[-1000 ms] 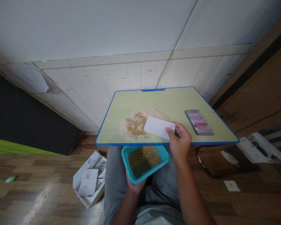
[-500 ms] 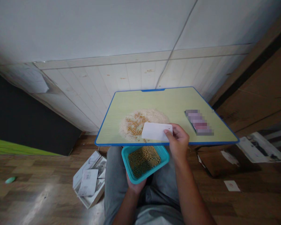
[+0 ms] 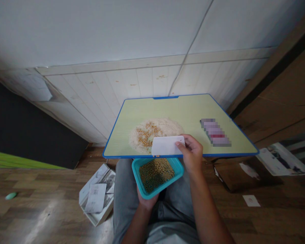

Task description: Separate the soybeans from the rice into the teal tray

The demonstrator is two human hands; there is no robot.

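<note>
My right hand [image 3: 191, 152] pinches a flat white card [image 3: 165, 145] by its right end, low over the table's front edge. A few soybeans show at the card's lower edge, by the rim. Left of the card, more soybeans [image 3: 145, 139] lie scattered within a spread of pale grains [image 3: 169, 124], which may be rice. Below the edge, my left hand [image 3: 148, 201] grips a teal plastic basket [image 3: 178, 174] from underneath; most of its fingers are hidden. Many soybeans [image 3: 156, 173] cover the basket's bottom.
The small table [image 3: 188, 108] has a blue rim and stands against the wall. A phone with a blurred screen [image 3: 216, 132] lies on its right side. An open white box [image 3: 101, 203] sits on the floor at left, a brown carton [image 3: 236, 176] at right.
The card in my right hand has moved slightly left and toward the table's front edge. Several soybeans there are now at its lower edge. The basket and my left hand stay put.
</note>
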